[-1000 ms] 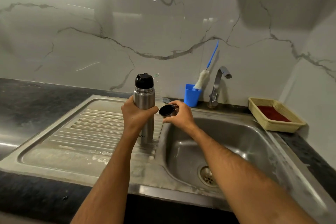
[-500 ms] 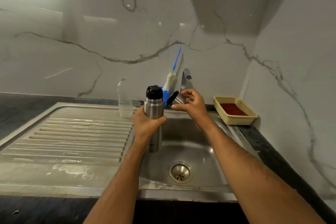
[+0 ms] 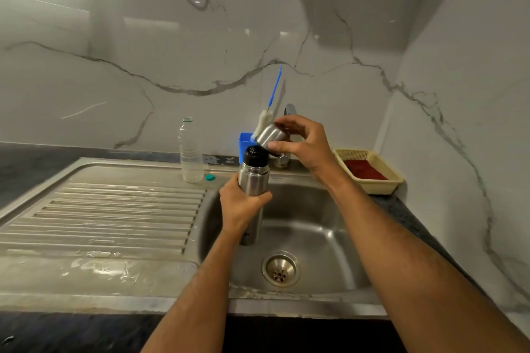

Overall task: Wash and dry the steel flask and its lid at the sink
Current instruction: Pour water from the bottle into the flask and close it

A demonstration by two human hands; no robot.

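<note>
**Flask upright over the basin, lid cup held just above its stopper**

The left hand [image 3: 243, 203] is wrapped round the middle of the steel flask [image 3: 253, 180], fingers curled across its front, and holds it upright over the sink [image 3: 329, 232] basin with the forearm rising from the lower edge of the view. The flask's black stopper [image 3: 255, 155] is on its neck. The right hand [image 3: 304, 142] comes in from the right with the wrist bent — thumb below and fingers arched above — pinching the steel lid [image 3: 269, 135], which is tilted, its closed end up and to the left, its lower edge just above the stopper; whether the two touch cannot be told.

Behind the hands a blue cup [image 3: 244, 143] holds a bottle brush [image 3: 274, 94] beside the tap [image 3: 289, 109]. A clear plastic bottle [image 3: 190, 152] stands at the back of the draining board [image 3: 114, 209], its green cap [image 3: 210, 177] lying just beside it. A cream basket [image 3: 370, 185] sits on the counter to the right.
</note>
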